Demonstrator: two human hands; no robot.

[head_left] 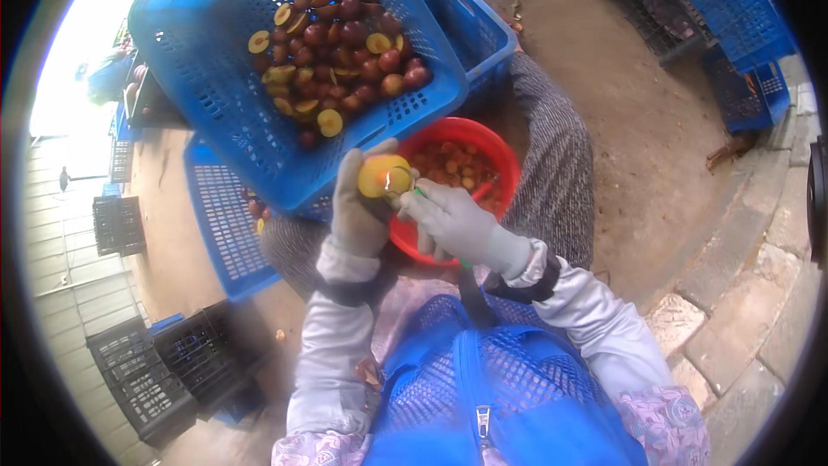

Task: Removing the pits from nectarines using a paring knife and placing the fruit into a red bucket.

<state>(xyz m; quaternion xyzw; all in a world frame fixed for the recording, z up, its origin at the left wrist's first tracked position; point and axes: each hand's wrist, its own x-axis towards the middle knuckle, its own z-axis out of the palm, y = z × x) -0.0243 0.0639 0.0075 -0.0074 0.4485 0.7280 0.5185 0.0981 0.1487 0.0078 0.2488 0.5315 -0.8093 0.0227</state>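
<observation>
My left hand (352, 211), in a pale glove, holds a halved plum (372, 174) with its yellow cut face up. In my gloved right hand (466, 224) is a small pitting tool (420, 193); a bit of its green handle shows, and a thin shiny metal tip touches the middle of the plum half. Most of the handle is hidden by my fingers. Just below both hands stands a red basin (509, 160) with many small orange-brown pits in it. Beyond them, a tilted blue crate (203, 112) contains whole and halved dark red plums (354, 33).
Another blue crate (483, 43) stands behind the tilted one, and a lower blue crate (226, 237) with a few plums lies at the left. Black crates (142, 371) line the left side. More blue crates (720, 4) are at the far right, by a brick edge (733, 311).
</observation>
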